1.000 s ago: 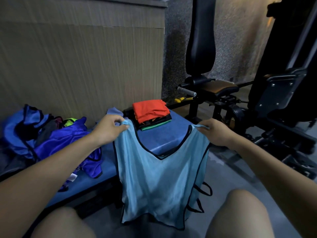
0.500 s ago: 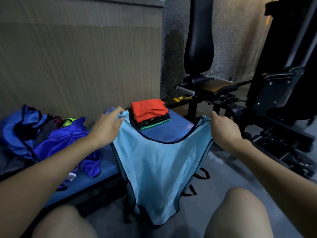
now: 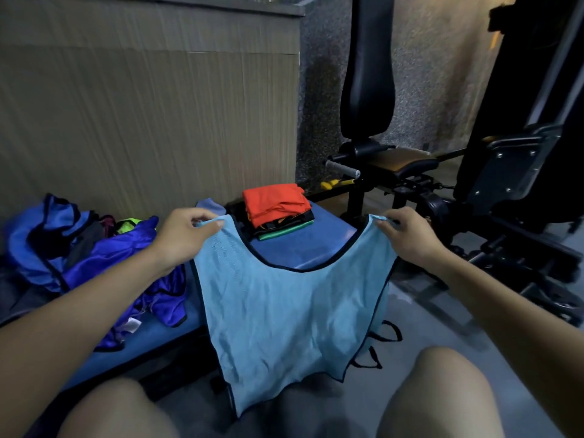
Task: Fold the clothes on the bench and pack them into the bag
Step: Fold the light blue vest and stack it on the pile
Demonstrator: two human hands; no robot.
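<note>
A light blue mesh vest (image 3: 284, 317) with black trim hangs spread in front of the blue bench (image 3: 303, 248). My left hand (image 3: 183, 235) pinches its left shoulder strap. My right hand (image 3: 407, 235) pinches the right strap. Its lower hem dangles between my knees, with black side loops trailing to the right. A folded stack with an orange garment (image 3: 276, 203) on top sits at the bench's far end. A heap of unfolded blue and purple clothes (image 3: 104, 257) lies on the bench's left part. No bag is clearly visible.
A wood-panel wall (image 3: 142, 121) rises behind the bench. A black gym machine (image 3: 474, 184) with padded seat and frame stands to the right on grey floor. My bare knees (image 3: 442, 393) fill the bottom edge.
The vest swung forward and bunched half a second ago; now it hangs flat and wide again, held higher, with both hands spread further apart.
</note>
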